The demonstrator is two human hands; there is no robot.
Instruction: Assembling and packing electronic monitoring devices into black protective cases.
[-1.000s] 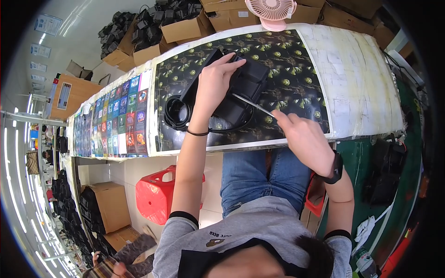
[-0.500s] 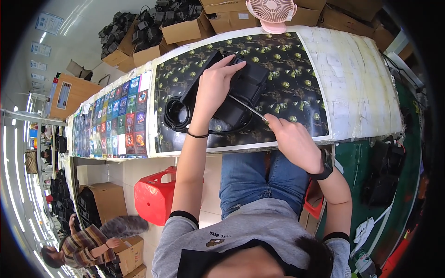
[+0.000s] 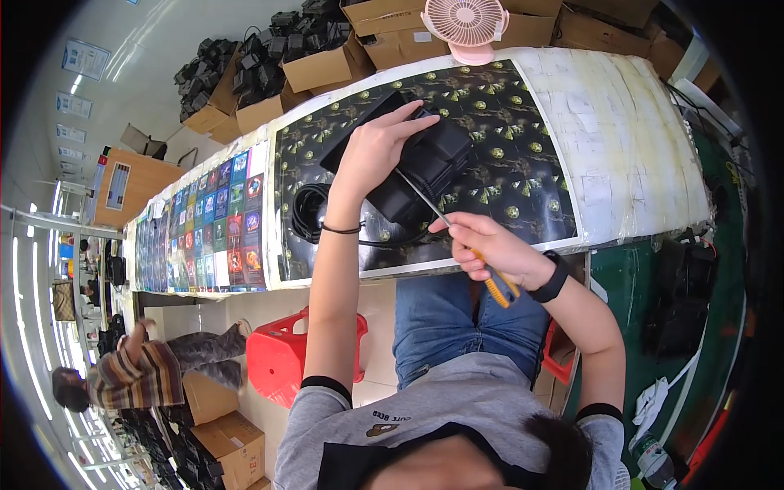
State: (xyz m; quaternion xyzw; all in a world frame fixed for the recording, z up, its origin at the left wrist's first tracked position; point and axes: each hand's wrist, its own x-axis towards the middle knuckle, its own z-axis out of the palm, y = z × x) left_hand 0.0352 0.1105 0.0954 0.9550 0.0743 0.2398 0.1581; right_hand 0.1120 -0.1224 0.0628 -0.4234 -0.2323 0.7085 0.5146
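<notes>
A black plastic device (image 3: 441,151) with a boxy, ridged body and a flat panel lies tilted on the dark patterned mat. My left hand (image 3: 374,155) grips its upper side, thumb hidden and fingers stretched across the top. Closed around a screwdriver (image 3: 500,286) with an orange and dark handle, my right hand (image 3: 494,249) is at the mat's near edge. The metal shaft slants up and left to the device, close to my left hand. Whether its tip sits in a screw cannot be made out. A coiled black cable (image 3: 309,214) lies left of my left wrist.
A pink fan (image 3: 465,28) stands at the table's back edge. Behind are cardboard boxes (image 3: 327,69) with black devices. Colourful picture cards (image 3: 214,208) cover the table's left part. A red stool (image 3: 278,359) is below, and another person (image 3: 139,371) is at lower left.
My right hand has shifted slightly left and down and turned, so the screwdriver's handle now shows below the fingers. The device has tilted a little. The other person has moved.
</notes>
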